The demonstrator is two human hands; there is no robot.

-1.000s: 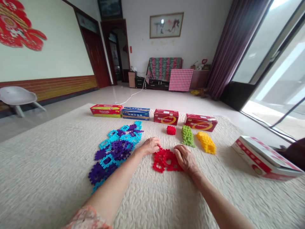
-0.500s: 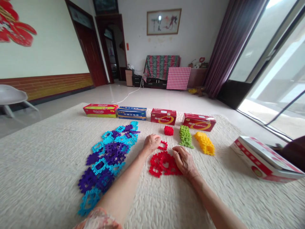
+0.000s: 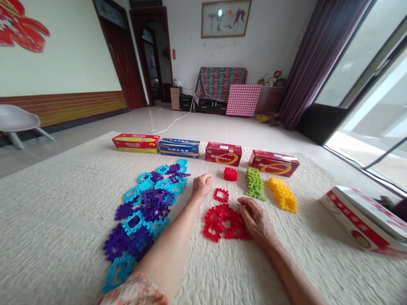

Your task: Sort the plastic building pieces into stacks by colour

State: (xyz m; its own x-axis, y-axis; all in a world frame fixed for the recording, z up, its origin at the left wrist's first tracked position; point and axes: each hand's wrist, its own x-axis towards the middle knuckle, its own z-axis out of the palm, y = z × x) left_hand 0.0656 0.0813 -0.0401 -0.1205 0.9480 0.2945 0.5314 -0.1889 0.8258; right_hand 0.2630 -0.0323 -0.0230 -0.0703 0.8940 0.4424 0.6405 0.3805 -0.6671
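My left hand (image 3: pixel 202 187) is closed, its curled fingers hiding whatever may be in them. A red square frame piece (image 3: pixel 221 195) lies flat on the quilted cover, just right of that hand and apart from it. Below it is a loose pile of red interlocking plastic pieces (image 3: pixel 219 224). At the pile's right edge rests my right hand (image 3: pixel 256 218), fingers loosely stretched and holding nothing I can see; whether it touches the pieces is unclear. A compact red block of joined pieces (image 3: pixel 230 173) sits beyond the frame piece.
Joined green pieces (image 3: pixel 255 184) and yellow pieces (image 3: pixel 282 195) lie to the right. Mixed purple and light-blue pieces (image 3: pixel 143 207) spread along the left. Behind stand a yellow-red box (image 3: pixel 136 144), a blue box (image 3: pixel 179 148) and two dark-red boxes (image 3: pixel 223 154). A white-red carton (image 3: pixel 362 220) is far right.
My left hand has drawn back from the red square frame piece, which now lies fully in sight. My right hand remains by the red pile. The view has shifted slightly.
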